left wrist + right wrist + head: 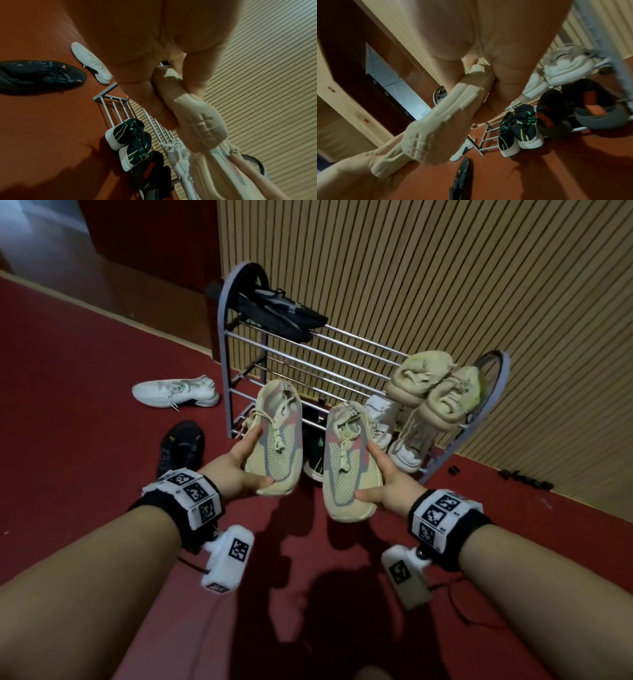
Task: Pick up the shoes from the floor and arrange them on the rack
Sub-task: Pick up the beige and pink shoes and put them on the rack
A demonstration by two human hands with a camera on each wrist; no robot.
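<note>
We judged this to be the carrying step: both tan shoes were off the floor and held up in front of the rack (239, 344), not yet set down on it. Our left hand (239, 470) gripped the left tan shoe (279, 436) with thumb across the toe and fingers (154, 105) curled under the sole; our right hand (383, 484) gripped the right tan shoe (347, 463) the same way. The next move, as we saw it, called for choosing a free stretch of bars on the rack, between the dark shoes (281, 313) at its top left end and the pale pair (435, 385) at its right end, and laying the pair there side by side so the soles would span the bars rather than slip between them. A white shoe (174, 392) and a black shoe (181, 446) lay on the red floor (85, 371) to the left of the rack, so more pickups remained. The head view showed the uppers and laces; only the wrist views showed the ribbed soles, and a black-and-green pair (130, 143) on the rack's lowest bars, which the held shoes mostly hid from above.
</note>
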